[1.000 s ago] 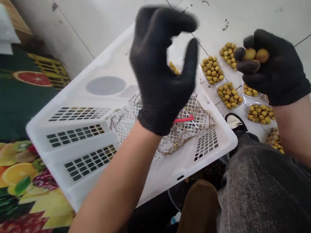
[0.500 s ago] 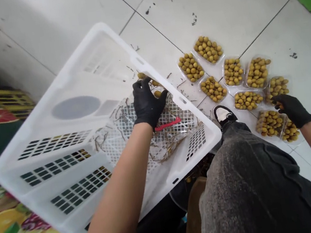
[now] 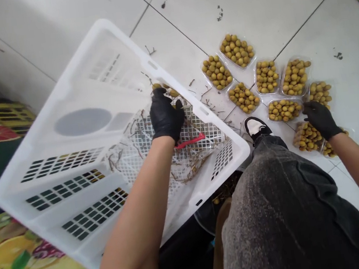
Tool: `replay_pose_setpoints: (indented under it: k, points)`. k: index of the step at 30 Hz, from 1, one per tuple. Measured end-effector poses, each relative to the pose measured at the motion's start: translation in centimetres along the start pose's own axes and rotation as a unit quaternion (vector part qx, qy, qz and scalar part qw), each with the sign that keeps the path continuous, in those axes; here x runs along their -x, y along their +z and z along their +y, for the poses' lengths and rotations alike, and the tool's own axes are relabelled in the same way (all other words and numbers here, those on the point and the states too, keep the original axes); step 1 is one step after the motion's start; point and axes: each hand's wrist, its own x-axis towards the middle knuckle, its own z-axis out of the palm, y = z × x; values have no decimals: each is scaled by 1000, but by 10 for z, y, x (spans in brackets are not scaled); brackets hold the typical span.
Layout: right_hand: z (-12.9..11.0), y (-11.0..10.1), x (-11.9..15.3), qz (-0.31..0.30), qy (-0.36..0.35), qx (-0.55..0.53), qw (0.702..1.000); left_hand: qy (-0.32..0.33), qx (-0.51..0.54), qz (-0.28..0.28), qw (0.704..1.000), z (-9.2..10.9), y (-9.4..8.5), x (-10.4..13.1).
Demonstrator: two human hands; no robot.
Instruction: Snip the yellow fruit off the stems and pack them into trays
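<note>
My left hand [image 3: 166, 115], in a black glove, reaches into the white plastic crate [image 3: 77, 86]. Its fingers are curled at a few round yellow-brown fruits [image 3: 173, 93] near the crate's inner wall. Dry twigs [image 3: 199, 163] and a red strip [image 3: 191, 141] lie on the crate's grid bottom. My right hand [image 3: 320, 118], also black-gloved, is over the clear punnets on the floor, between a filled punnet [image 3: 285, 110] and another filled punnet [image 3: 307, 136]. Its fingertips are close together, and whatever they may hold is too small to make out.
Several more fruit-filled punnets [image 3: 237, 50] stand on the white tiled floor [image 3: 248, 2]. My shoe [image 3: 256, 126] and leg are beside them. A dark container [image 3: 207, 219] is partly hidden below the crate. A fruit-printed sheet [image 3: 20, 261] lies at the left.
My right hand has moved left, from the right-hand punnets toward the middle ones. My left hand has shifted slightly at the fruits in the crate. The whole view has shifted a little.
</note>
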Motion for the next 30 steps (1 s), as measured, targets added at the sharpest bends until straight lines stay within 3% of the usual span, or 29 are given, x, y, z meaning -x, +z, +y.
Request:
replay_pose_setpoints:
  k: [2,5,8,11,22,30]
  points:
    - [-6,0,0,21,-14,45,999,0,-17,-2,1000,1,-1,-1]
    - [-23,5,-8,29,-89,199,976,-9,-48,7,999,1,-2,-3]
    - [-40,11,-22,-31,-101,335,936,-17,-42,1,999,1,-4,-2]
    - [-50,15,-29,-67,-94,402,908,-13,-31,-8,999,-1,-5,-1]
    - [-45,29,-22,-44,-104,415,903,-1,-20,-5,1000,-5,-5,-1]
    - [-52,29,-18,-42,-97,376,920,6,-8,1,1000,-9,-5,0]
